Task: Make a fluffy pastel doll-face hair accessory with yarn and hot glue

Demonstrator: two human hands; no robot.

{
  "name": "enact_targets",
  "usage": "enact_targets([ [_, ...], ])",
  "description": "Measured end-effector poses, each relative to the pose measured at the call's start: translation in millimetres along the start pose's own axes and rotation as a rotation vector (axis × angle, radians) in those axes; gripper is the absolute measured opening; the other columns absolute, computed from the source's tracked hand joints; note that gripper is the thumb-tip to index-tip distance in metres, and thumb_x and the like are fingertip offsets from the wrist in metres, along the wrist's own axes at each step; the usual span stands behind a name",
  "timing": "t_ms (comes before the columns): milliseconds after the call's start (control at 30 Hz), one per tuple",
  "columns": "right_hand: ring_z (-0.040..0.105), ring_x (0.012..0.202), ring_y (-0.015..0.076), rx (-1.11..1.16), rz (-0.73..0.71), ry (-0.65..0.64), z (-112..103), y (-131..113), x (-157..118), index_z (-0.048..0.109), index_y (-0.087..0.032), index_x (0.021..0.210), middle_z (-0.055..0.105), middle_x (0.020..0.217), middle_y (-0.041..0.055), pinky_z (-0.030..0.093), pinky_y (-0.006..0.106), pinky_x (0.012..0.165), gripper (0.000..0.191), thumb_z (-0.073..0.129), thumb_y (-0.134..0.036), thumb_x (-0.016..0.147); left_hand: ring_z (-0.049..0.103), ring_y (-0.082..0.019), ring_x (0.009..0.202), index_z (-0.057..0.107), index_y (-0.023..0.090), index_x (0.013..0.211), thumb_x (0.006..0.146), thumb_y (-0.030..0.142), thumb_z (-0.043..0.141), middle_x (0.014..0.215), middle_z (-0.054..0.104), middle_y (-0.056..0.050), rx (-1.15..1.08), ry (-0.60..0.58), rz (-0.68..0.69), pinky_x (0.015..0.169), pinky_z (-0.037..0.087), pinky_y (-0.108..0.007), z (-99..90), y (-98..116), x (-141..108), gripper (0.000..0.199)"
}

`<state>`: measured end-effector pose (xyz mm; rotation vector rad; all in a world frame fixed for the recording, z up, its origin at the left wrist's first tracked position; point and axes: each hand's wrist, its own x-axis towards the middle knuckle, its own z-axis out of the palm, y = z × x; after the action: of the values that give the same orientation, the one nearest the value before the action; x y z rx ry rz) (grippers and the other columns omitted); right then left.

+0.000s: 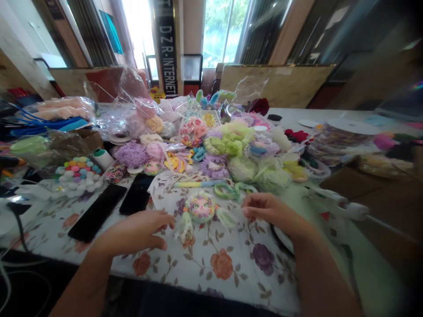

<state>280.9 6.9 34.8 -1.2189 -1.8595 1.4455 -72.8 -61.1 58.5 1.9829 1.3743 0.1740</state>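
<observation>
A small doll head (pixel 201 207) with a painted face and pale green yarn hair lies on the flowered cloth in front of me. Its yarn tails spread out to both sides, one green tassel (pixel 226 217) toward the right. My left hand (pixel 148 229) hovers left of the doll head, thumb and fingers apart, holding nothing. To the right, my right hand (pixel 269 211) has its fingers curled in near the tassel's end. Whatever lies between those fingertips, if anything, is too blurred to make out. Behind the doll head lies a green braided loop (pixel 226 191).
Two dark phones (pixel 97 212) lie at left, beside a tray of pom-poms (pixel 77 178). Across the back is a heap of yarn, lime green tulle (pixel 231 138), purple fluff (pixel 132 154) and plastic bags. A cardboard box (pixel 373 207) and a white cable stand at right.
</observation>
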Motion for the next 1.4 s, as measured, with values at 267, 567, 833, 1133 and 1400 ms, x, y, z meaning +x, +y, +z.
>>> enact_targets([
  [267, 0.04, 0.036, 0.0075, 0.244, -0.024, 0.317, 19, -4, 22, 0.062, -0.018, 0.06, 0.056, 0.047, -0.0025, 0.03, 0.022, 0.036, 0.031, 0.08, -0.043, 0.064, 0.042, -0.014, 0.057, 0.043, 0.021, 0.067, 0.088, 0.034, 0.045, 0.062, 0.046, 0.002, 0.164, 0.212, -0.019, 0.056, 0.025, -0.027, -41.5, -10, 18, 0.024],
  [567, 0.055, 0.053, 0.0129, 0.371, -0.149, 0.459, 52, -10, 59, 0.062, -0.017, 0.067, 0.064, 0.06, 0.0017, 0.046, 0.026, 0.053, 0.031, 0.075, -0.045, 0.072, 0.041, -0.015, 0.061, 0.037, 0.021, 0.066, 0.093, 0.038, 0.036, 0.061, 0.042, 0.003, 0.209, 0.404, 0.128, 0.061, 0.026, -0.028, -50.1, -14, 94, 0.032],
  [833, 0.056, 0.055, 0.0152, 0.307, -0.152, 0.634, 62, 9, 58, 0.063, -0.018, 0.068, 0.063, 0.061, 0.0015, 0.047, 0.027, 0.054, 0.029, 0.07, -0.045, 0.077, 0.038, -0.012, 0.057, 0.04, 0.021, 0.073, 0.09, 0.04, 0.042, 0.062, 0.04, 0.005, -0.287, 0.554, 0.187, 0.058, 0.03, -0.027, -49.3, -24, 128, 0.025],
  [1133, 0.064, 0.061, 0.0184, 0.214, -0.197, 0.575, 74, -4, 53, 0.074, -0.02, 0.088, 0.073, 0.073, 0.0055, 0.054, 0.03, 0.058, 0.022, 0.066, -0.04, 0.081, 0.033, -0.007, 0.05, 0.047, 0.018, 0.072, 0.082, 0.053, 0.059, 0.06, 0.04, 0.005, -1.119, 0.125, 0.195, 0.049, 0.03, -0.022, 21.7, 43, 126, 0.038],
  [1400, 0.069, 0.069, 0.0214, 0.137, -0.224, 0.505, 80, -4, 48, 0.077, -0.02, 0.093, 0.075, 0.081, 0.007, 0.058, 0.031, 0.059, 0.023, 0.065, -0.038, 0.084, 0.041, -0.01, 0.054, 0.054, 0.017, 0.078, 0.092, 0.04, 0.047, 0.065, 0.045, 0.002, -0.79, 0.311, 0.23, 0.053, 0.033, -0.024, 34.0, 46, 120, 0.028],
])
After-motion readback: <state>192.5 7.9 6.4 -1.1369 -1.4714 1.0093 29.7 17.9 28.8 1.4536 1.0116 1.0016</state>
